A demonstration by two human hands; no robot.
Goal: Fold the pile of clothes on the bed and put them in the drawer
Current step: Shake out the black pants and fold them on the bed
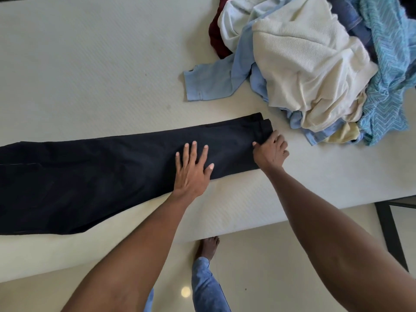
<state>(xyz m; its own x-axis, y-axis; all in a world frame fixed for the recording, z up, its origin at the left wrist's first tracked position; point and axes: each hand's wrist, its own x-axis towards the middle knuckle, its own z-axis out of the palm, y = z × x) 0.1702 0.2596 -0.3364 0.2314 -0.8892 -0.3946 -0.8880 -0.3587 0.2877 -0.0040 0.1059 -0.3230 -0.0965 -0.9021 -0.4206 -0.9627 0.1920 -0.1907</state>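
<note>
A pair of dark trousers (108, 174) is laid out flat and lengthwise across the white bed (90, 75), legs doubled one over the other, the hem end pointing toward the pile of clothes (315, 64) at the upper right. The left hand (192, 170) is pressed palm-down on the fabric near the hem end, fingers straight and spread. Just beside it, at the very end of the legs, the right hand (271, 150) is closed on the hems — thumb on top of the cloth, fingers curled over the edge. The pile — a cream ribbed garment (304, 64), a light blue shirt (213, 79), a turquoise patterned cloth (387, 86) and something maroon (217, 39) among it — is heaped near the trousers but apart from them. A bare foot (208, 246) is seen on the pale floor (270, 266) below the bed's edge.
</note>
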